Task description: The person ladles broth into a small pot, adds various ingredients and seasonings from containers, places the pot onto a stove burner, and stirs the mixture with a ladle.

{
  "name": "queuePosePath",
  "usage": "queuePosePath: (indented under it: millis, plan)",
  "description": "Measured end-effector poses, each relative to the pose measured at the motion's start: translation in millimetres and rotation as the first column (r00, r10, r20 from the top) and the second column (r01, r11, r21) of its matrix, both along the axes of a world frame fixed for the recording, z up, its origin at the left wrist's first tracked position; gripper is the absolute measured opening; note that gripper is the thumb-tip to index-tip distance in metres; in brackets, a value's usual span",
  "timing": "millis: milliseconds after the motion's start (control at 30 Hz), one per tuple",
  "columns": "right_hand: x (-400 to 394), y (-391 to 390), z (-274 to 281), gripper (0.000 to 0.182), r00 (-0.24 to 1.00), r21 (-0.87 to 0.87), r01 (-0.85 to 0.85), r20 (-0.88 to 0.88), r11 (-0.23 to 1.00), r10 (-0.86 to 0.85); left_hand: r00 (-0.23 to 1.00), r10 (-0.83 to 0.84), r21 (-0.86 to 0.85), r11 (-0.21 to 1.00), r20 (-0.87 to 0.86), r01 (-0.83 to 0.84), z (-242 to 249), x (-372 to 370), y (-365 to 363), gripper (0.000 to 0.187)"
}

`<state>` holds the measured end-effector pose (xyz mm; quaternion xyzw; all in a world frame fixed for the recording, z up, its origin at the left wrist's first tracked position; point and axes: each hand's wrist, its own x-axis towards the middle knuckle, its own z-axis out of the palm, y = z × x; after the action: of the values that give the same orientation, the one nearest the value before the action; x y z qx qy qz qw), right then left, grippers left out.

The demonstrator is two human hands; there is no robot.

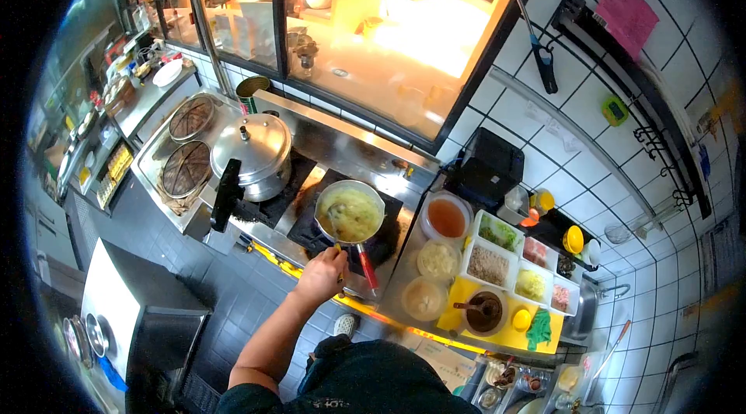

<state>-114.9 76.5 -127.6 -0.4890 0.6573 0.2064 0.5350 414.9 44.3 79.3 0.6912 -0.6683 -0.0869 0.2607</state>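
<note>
My left hand (pixel 322 274) is closed around a thin utensil (pixel 338 246), whose far end reaches into a saucepan (pixel 382 210); its exact kind is hard to make out. Yellow-green food, looking like a thick soup or egg mix, fills the pan on the stove burner. The pan's red handle (pixel 367 268) points toward me, just right of my hand and apart from it. My right hand is out of view.
Left of the saucepan stands a lidded metal pot (pixel 252 146) with a black handle (pixel 226 195). To the right are a bowl of reddish liquid (pixel 446 217), white ingredient tubs (pixel 487 265), a bowl of brown paste (pixel 485 313) and a green cloth (pixel 538 328).
</note>
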Motion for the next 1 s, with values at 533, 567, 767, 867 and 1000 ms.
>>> queuePosePath:
  millis: [533, 567, 767, 867, 1000]
  plan:
    - [15, -60, -86, 0.023, 0.085, -0.543, -0.840, -0.118, 0.008, 0.989, 0.957, -0.281, -0.159, 0.950, -0.069, 0.268, 12, -14, -8, 0.017]
    - [34, -62, -85, 0.024, 0.476, -0.381, -0.792, 0.105, 0.478, 0.873, 0.965, -0.259, -0.170, 0.953, -0.036, 0.250, 5, -8, -15, 0.017]
    - [114, -42, -25, 0.034, 0.868, -0.449, -0.289, 0.250, 0.846, 0.429, 0.985, -0.160, 0.257, 0.957, 0.067, 0.138, 24, -5, -8, 0.021]
    - [107, -20, -47, 0.030, 0.877, -0.493, -0.369, 0.097, 0.788, 0.471, 0.968, -0.253, -0.006, 0.967, 0.000, 0.253, 20, -7, -11, 0.023]
    - [68, 6, -68, 0.028, 0.922, -0.474, -0.355, -0.033, 0.806, 0.386, 0.980, -0.198, -0.102, 0.975, -0.001, 0.196, 3, 2, -27, 0.021]
